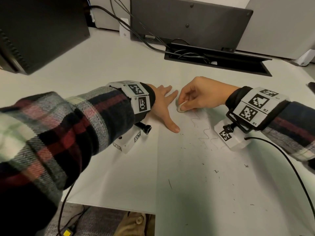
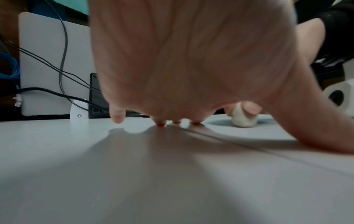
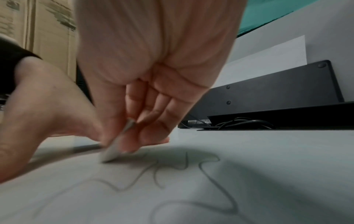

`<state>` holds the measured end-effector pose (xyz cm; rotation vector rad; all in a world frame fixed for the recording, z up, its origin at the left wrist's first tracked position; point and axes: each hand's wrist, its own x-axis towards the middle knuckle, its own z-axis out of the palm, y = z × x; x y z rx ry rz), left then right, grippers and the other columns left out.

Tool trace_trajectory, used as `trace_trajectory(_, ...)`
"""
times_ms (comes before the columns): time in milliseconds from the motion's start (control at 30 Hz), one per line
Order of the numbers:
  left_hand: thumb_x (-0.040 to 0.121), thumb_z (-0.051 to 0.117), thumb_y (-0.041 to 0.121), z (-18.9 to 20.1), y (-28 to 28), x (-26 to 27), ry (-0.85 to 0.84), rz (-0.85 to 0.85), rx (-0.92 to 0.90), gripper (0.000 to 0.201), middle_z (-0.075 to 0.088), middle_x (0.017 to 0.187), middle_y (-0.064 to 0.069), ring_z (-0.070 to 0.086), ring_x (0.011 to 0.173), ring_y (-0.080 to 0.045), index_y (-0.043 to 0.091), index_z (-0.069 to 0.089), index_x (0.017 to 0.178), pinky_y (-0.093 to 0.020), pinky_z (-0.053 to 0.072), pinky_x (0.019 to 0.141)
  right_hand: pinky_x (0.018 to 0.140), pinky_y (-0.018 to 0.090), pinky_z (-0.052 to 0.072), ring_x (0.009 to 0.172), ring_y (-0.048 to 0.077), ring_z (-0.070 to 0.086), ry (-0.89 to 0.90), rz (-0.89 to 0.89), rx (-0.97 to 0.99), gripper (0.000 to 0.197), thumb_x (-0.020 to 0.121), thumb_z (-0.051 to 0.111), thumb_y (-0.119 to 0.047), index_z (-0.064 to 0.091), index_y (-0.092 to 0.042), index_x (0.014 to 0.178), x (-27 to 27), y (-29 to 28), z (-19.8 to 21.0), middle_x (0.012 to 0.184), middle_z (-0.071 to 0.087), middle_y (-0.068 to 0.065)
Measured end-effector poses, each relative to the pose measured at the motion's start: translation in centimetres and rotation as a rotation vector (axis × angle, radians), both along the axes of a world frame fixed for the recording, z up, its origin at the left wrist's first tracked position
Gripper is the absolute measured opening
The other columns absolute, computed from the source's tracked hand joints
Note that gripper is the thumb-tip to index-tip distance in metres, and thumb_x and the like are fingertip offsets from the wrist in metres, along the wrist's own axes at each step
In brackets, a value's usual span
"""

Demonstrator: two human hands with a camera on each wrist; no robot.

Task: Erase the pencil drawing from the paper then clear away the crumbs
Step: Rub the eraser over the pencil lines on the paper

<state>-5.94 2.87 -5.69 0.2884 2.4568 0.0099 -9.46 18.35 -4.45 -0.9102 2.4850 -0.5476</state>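
The paper (image 1: 221,176) is a big white sheet lying flat on the pale desk (image 1: 93,65). It fills the middle and the lower right of the head view. The pencil drawing (image 1: 202,128) is a thin grey wiggly line with loops. It sits near the middle of the sheet, just under the right hand. In the right wrist view the same line (image 3: 191,174) curls across the lower part of the frame. Tiny dark crumbs (image 1: 216,171) are dotted over the lower half of the paper. One longer dark streak lies near the bottom middle.

The eraser (image 1: 181,107) is small, pale and rounded, and looks a bit worn. It is in the middle of the head view, and its bottom edge touches the paper at the top end of the drawing.

The right hand (image 1: 202,94) comes in from the right side. Its thumb and fingers are curled down and pinch the eraser, with the back of the hand up.

The left hand (image 1: 162,106) comes in from the left. It is open, with fingers straight and spread, and it presses on the left edge of the paper. Its thumb points toward the bottom of the frame. Its fingertips (image 2: 161,123) touch the surface.

Both sleeves are checked red, black and white.
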Motion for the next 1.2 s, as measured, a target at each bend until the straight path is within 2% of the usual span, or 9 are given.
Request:
trace_trajectory(100, 0.061, 0.060, 0.075, -0.1, 0.0, 0.0, 0.005, 0.000, -0.001, 0.126, -0.029, 0.152, 0.004, -0.024, 0.141, -0.018, 0.032, -0.024, 0.144, -0.044, -0.005, 0.114, 0.060, 0.015, 0.048, 0.054, 0.007, 0.058, -0.107, 0.049, -0.008, 0.014, 0.075, 0.076, -0.015, 0.073, -0.009, 0.087, 0.7, -0.1, 0.0, 0.070, 0.070, 0.010)
trace_trajectory(200, 0.062, 0.060, 0.075, 0.0, 0.0, 0.0, 0.015, -0.009, -0.015, 0.125, -0.029, 0.153, 0.003, -0.024, 0.141, -0.019, 0.032, -0.024, 0.144, -0.045, -0.005, 0.114, 0.056, 0.007, 0.042, 0.052, -0.003, 0.053, 0.073, 0.010, -0.004, 0.015, 0.076, 0.075, -0.019, 0.073, -0.011, 0.088, -0.1, -0.3, -0.2, 0.070, 0.067, 0.001)
trace_trajectory(467, 0.060, 0.061, 0.076, 0.1, 0.3, -0.1, 0.026, -0.030, -0.061, 0.131, -0.029, 0.153, 0.002, -0.023, 0.142, -0.021, 0.027, -0.028, 0.142, -0.044, -0.004, 0.115, 0.056, 0.006, 0.041, 0.054, -0.006, 0.054, 0.168, -0.046, 0.030, 0.017, 0.077, 0.074, -0.022, 0.072, -0.010, 0.091, -0.8, 0.6, 0.1, 0.074, 0.068, 0.001)
trace_trajectory(600, 0.059, 0.061, 0.076, 0.1, 0.4, -0.1, 0.020, -0.023, -0.071, 0.131, -0.029, 0.153, 0.001, -0.023, 0.142, -0.021, 0.027, -0.027, 0.143, -0.045, -0.004, 0.114, 0.057, 0.010, 0.046, 0.051, 0.001, 0.055, -0.008, -0.011, 0.015, 0.013, 0.076, 0.075, -0.017, 0.073, -0.010, 0.087, 0.1, 0.6, 0.2, 0.071, 0.069, 0.004)
trace_trajectory(733, 0.060, 0.062, 0.075, 0.2, 0.5, 0.0, 0.022, -0.021, -0.065, 0.130, -0.028, 0.153, 0.001, -0.022, 0.142, -0.021, 0.027, -0.027, 0.143, -0.045, -0.004, 0.115, 0.054, 0.004, 0.040, 0.054, -0.008, 0.053, 0.163, -0.035, 0.037, 0.013, 0.078, 0.073, -0.020, 0.072, -0.011, 0.088, -0.3, 0.2, -0.1, 0.069, 0.063, -0.008)
trace_trajectory(867, 0.058, 0.062, 0.076, 0.0, 0.4, -0.1, 0.023, -0.018, -0.062, 0.132, -0.028, 0.153, 0.001, -0.021, 0.142, -0.021, 0.029, -0.027, 0.143, -0.045, -0.003, 0.115, 0.053, 0.006, 0.041, 0.047, -0.004, 0.052, 0.070, -0.005, 0.018, 0.010, 0.078, 0.074, -0.018, 0.071, -0.012, 0.085, 0.2, -0.1, -0.1, 0.064, 0.063, -0.006)
trace_trajectory(1000, 0.057, 0.062, 0.076, 0.0, 0.4, -0.2, 0.036, -0.024, -0.072, 0.133, -0.027, 0.154, 0.000, -0.020, 0.142, -0.022, 0.028, -0.027, 0.143, -0.046, -0.002, 0.115, 0.053, 0.003, 0.038, 0.052, -0.010, 0.051, 0.191, -0.012, 0.042, 0.011, 0.079, 0.072, -0.019, 0.071, -0.011, 0.088, 0.0, -0.1, -0.2, 0.066, 0.061, -0.007)
trace_trajectory(1100, 0.054, 0.061, 0.079, -0.1, 0.4, -0.3, 0.031, -0.021, -0.086, 0.134, -0.028, 0.153, 0.001, -0.020, 0.142, -0.022, 0.029, -0.027, 0.143, -0.046, -0.003, 0.114, 0.055, 0.008, 0.043, 0.049, -0.003, 0.052, 0.045, 0.002, 0.032, 0.009, 0.077, 0.074, -0.019, 0.071, -0.014, 0.084, 0.6, 0.3, 0.0, 0.066, 0.065, -0.001)
trace_trajectory(1200, 0.055, 0.061, 0.079, -0.1, 0.4, -0.3, 0.035, -0.030, -0.101, 0.134, -0.028, 0.153, 0.000, -0.020, 0.143, -0.023, 0.027, -0.027, 0.142, -0.046, -0.002, 0.115, 0.055, 0.003, 0.040, 0.053, -0.008, 0.052, 0.147, -0.030, 0.039, 0.012, 0.078, 0.074, -0.020, 0.071, -0.013, 0.086, 0.1, 0.8, 0.0, 0.067, 0.063, -0.009)
